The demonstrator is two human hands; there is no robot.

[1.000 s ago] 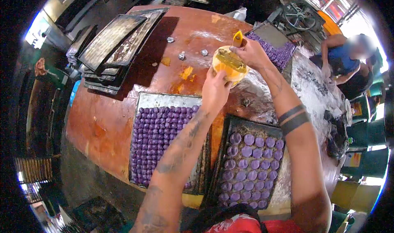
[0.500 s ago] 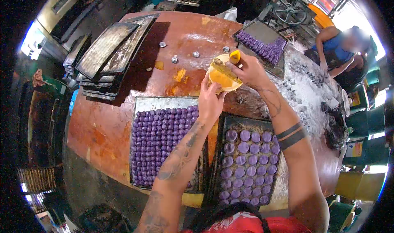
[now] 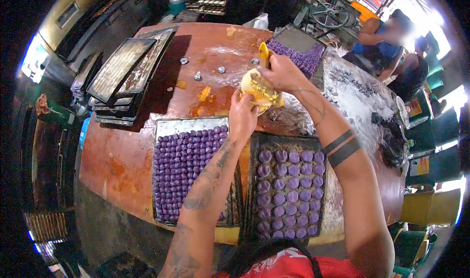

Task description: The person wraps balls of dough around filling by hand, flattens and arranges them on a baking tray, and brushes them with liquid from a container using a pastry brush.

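Observation:
My left hand grips a pale bowl with yellow liquid in it, above the table. My right hand is closed around the yellow handle of a wide brush. The brush head is over the bowl, its bristles coated in yellow. Below my right forearm lies a dark tray of flattened purple dough rounds, set in rows. Nearer my left forearm is a tray packed with small purple dough balls.
Stacked baking trays stand at the left of the brown table. Crumpled silvery lumps lie near the middle. Another purple-filled tray is at the back, beside a floury area. A co-worker sits at the right.
The brush has turned so its handle points more upward and its yellow-coated bristles show. The bowl is tilted differently. The view has shifted slightly, and the co-worker has straightened up.

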